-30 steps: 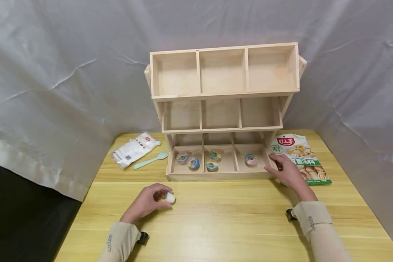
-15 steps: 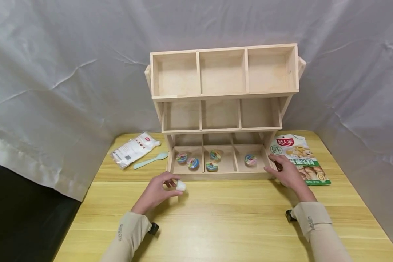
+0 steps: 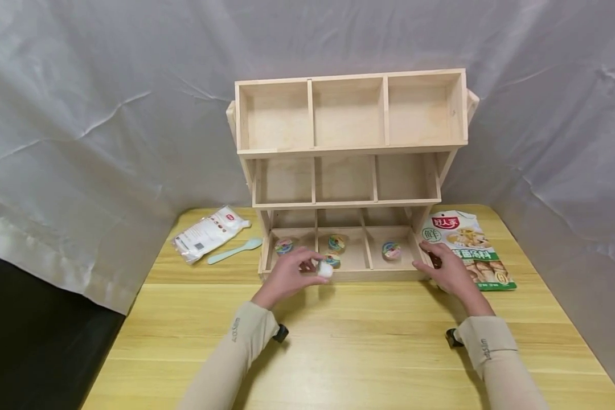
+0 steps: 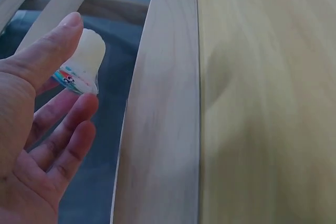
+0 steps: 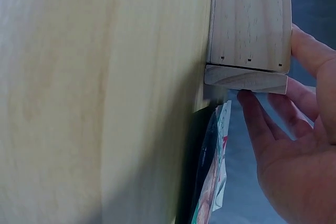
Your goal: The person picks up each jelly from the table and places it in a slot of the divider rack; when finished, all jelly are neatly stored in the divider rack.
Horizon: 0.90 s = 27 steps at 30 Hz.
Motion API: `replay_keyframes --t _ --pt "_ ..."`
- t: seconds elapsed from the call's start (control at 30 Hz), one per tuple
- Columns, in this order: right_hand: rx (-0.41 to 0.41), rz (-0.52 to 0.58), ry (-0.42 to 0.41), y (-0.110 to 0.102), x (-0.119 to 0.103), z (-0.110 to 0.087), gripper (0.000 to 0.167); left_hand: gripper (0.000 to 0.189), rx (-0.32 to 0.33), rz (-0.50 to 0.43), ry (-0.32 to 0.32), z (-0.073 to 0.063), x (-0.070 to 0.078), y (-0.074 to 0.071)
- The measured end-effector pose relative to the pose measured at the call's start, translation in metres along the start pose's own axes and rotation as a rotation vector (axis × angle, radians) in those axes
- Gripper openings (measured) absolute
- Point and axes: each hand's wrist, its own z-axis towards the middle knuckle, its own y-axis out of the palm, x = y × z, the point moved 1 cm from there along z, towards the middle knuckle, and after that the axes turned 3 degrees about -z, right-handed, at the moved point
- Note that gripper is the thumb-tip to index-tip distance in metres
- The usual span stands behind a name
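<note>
My left hand [image 3: 290, 275] pinches a small jelly cup [image 3: 325, 270] between thumb and fingers, just over the front edge of the wooden rack's [image 3: 348, 277] bottom tier. In the left wrist view this cup [image 4: 90, 55] is whitish and tapered, with a printed lid turned toward the fingers. Behind it, the middle compartment holds two jelly cups [image 3: 336, 242]. One more cup [image 3: 284, 246] shows in the left compartment, partly beside my hand, and another cup [image 3: 391, 250] sits in the right one. My right hand [image 3: 447, 271] grips the tier's right front corner, thumb at the front, fingers at the end wall [image 5: 247, 78].
Above rise two further tiers of three compartments each [image 3: 348, 114]. A green and white food pouch [image 3: 474, 250] lies right of the rack, close to my right hand. On the left are a white packet [image 3: 211, 233] and a pale green spoon [image 3: 236, 250]. Grey cloth [image 3: 133, 142] hangs behind.
My left hand has carried the jelly cup rightward and away from me, from over the tabletop to the rack's front edge. It now covers a cup in the left compartment. My right hand stays put.
</note>
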Motion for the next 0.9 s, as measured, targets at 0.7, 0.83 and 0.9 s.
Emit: replay_keyframes --t 0.7,0.83,0.9 --pt "0.021 -0.01 -0.007 0.001 0.006 0.0 0.071 0.052 0.093 0.036 0.024 0.113 0.025 0.091" --pt "0.02 -0.004 0.0 0.001 0.004 0.001 0.07 0.051 0.115 0.123 0.022 0.124 0.027 0.101" --pt "0.02 -0.002 -0.001 0.002 0.003 0.001 0.07 0.049 0.126 0.152 0.02 0.128 0.026 0.105"
